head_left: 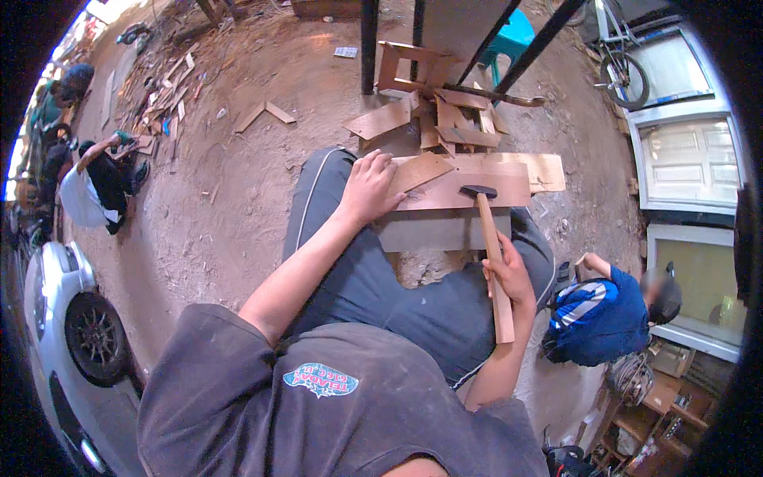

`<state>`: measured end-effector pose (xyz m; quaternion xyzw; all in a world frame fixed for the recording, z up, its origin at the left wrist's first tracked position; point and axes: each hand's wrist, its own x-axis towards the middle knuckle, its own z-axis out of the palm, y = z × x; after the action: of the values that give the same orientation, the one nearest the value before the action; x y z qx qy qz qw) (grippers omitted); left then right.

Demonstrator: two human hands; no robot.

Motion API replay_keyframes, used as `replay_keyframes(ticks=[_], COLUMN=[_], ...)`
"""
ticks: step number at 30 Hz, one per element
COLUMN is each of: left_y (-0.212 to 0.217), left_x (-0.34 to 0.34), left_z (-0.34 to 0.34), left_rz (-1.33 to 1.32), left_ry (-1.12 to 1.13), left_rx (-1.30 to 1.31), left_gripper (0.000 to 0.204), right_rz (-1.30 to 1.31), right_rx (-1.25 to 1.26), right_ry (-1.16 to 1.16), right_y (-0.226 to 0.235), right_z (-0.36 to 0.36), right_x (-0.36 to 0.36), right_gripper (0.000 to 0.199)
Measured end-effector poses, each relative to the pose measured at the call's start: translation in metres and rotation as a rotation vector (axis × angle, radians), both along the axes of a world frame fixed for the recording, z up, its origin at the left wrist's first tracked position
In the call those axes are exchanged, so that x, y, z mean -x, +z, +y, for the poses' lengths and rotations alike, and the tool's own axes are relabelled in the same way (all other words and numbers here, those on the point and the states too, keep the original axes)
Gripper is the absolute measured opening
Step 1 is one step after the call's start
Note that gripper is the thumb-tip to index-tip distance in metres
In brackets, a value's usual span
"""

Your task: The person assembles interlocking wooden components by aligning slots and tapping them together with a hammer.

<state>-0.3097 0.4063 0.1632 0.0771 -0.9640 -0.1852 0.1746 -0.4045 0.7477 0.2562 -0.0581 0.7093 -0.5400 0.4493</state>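
My right hand (510, 274) is wrapped round the wooden handle of a hammer (487, 226). The hammer's dark head lies over a flat wooden board (505, 179) set crosswise in front of my knees. At the board's left end, my left hand (369, 187) grips a short wooden piece (424, 171) that lies slanted on it. Something small and thin shows by my left fingertips, too small to name. A paler wooden plank (547, 172) sticks out to the right from behind the board. Below the board is a grey flat surface (445, 230).
Joined wooden pieces (461, 119) are piled just beyond the board, beside dark metal legs (369, 48). A person in blue (600, 314) crouches at my right. Wood scraps (179, 87) and another person (95, 187) are at far left, with a silver car (56, 318) nearer.
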Motion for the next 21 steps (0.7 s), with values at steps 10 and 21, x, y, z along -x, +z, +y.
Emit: replay_keyframes(ticks=[10,21], left_y=[0.017,0.008], left_x=[0.0,-0.005], left_z=[0.002,0.009], left_rz=[0.112,-0.042], left_ry=[-0.059,-0.194], left_rx=[-0.142,-0.065], left_gripper=[0.044,0.051], right_rz=[0.021,-0.036], right_rx=[-0.005,0.012], right_ry=[0.017,-0.013], right_y=[-0.007,0.001], right_z=[-0.001,-0.002], right_x=[0.003,0.0], right_gripper=[0.08,0.081])
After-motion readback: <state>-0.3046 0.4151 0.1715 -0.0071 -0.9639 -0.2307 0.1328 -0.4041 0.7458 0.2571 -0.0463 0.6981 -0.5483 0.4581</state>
